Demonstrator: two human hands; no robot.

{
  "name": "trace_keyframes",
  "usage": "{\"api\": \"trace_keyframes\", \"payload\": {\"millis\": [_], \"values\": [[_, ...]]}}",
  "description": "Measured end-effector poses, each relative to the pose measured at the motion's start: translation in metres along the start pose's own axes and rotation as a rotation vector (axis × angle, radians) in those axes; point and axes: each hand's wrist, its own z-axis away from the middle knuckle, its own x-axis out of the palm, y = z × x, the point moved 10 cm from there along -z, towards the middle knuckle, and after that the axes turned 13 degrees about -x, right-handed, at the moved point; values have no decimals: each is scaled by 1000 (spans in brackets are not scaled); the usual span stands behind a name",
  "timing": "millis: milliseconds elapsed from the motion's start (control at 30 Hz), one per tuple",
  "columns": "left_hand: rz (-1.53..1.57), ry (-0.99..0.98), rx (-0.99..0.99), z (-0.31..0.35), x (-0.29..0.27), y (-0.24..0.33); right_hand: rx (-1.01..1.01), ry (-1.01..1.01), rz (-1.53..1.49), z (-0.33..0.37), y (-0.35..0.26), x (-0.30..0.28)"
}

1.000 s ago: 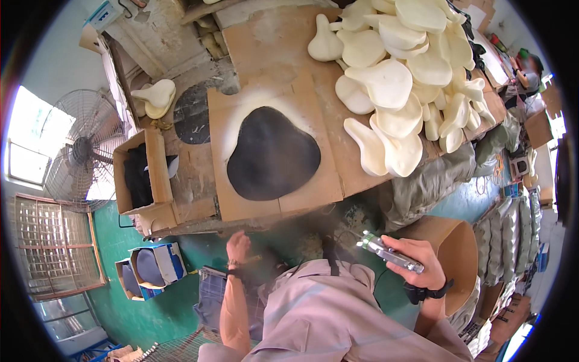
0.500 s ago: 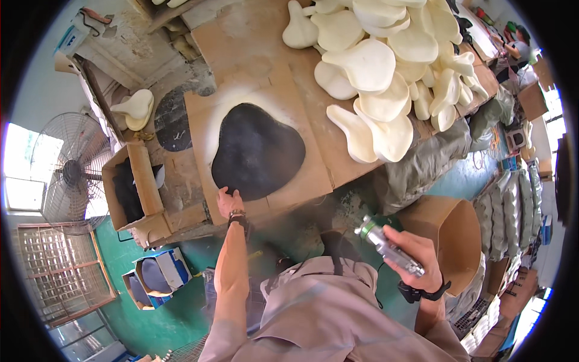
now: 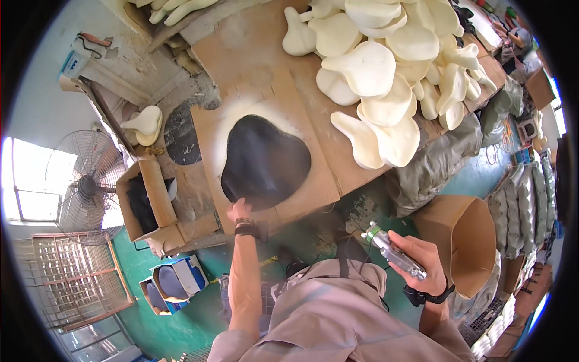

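A black saddle-shaped sheet (image 3: 268,163) lies on a cardboard sheet (image 3: 319,175), with whitish overspray around its upper outline. At its lower left edge is my left hand (image 3: 239,211), fingers bent and pressed together on the rim; the fingertips are partly hidden. My right hand (image 3: 422,256) is wrapped round a silver spray gun (image 3: 392,250) with a green ring, held in the air in front of my body, to the right, away from the table.
Cream foam saddle pads (image 3: 368,69) are heaped at the far right of the table. On the left stand a cardboard box (image 3: 154,196) with dark pieces and a large fan (image 3: 87,184). An open carton (image 3: 455,241) stands right of my right hand, beside grey wrapped bundles (image 3: 437,163).
The view has shifted slightly. My left fingers, more spread at the sheet's edge before, are now drawn together there. My right hand keeps the spray gun in much the same place.
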Motion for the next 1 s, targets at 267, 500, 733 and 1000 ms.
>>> {"api": "trace_keyframes", "payload": {"millis": [267,500,733,1000], "values": [[216,-335,-331,-9,29,-31,-46,54,-10,3,-2,-5],[299,-474,-315,0,53,-15,-106,85,68,7,-8,-8],[522,-624,-28,33,123,129,-125,85,9,-2,-8,-3],[989,-880,222,219,28,290,-177,-38,-26,-28,-8,25]]}}
